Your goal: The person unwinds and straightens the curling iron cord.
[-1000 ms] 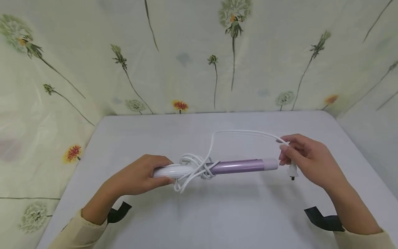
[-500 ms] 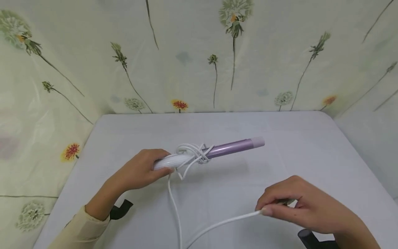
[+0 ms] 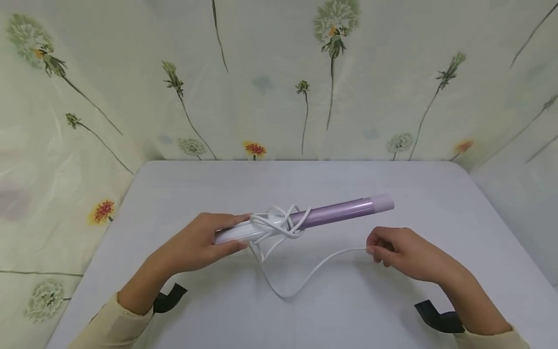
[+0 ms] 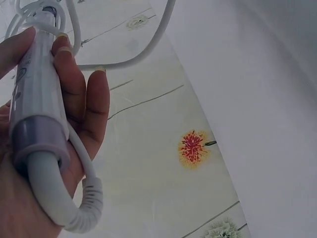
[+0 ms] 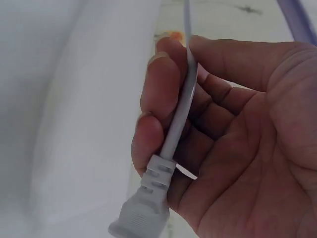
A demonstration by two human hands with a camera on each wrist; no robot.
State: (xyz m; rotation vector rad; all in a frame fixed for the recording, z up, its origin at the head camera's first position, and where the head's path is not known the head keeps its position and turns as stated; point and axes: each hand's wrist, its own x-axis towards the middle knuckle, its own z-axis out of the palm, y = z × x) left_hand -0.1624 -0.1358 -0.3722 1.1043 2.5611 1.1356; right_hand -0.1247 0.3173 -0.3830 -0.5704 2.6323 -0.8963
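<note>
Left grip (image 3: 198, 242) around handle (image 4: 42, 94), markings (image 4: 21, 74) illegible

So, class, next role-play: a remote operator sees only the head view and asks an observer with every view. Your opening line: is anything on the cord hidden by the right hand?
Observer: Yes, the right wrist view shows a pale plug ending the cord that the right hand holds.
Operator: Is the plug's neck smooth?
Observer: No, it is notched.
Operator: And does the left hand hide anything at the handle's end?
Observer: Yes, the left wrist view shows a ribbed sleeve where the cord bends back.
</note>
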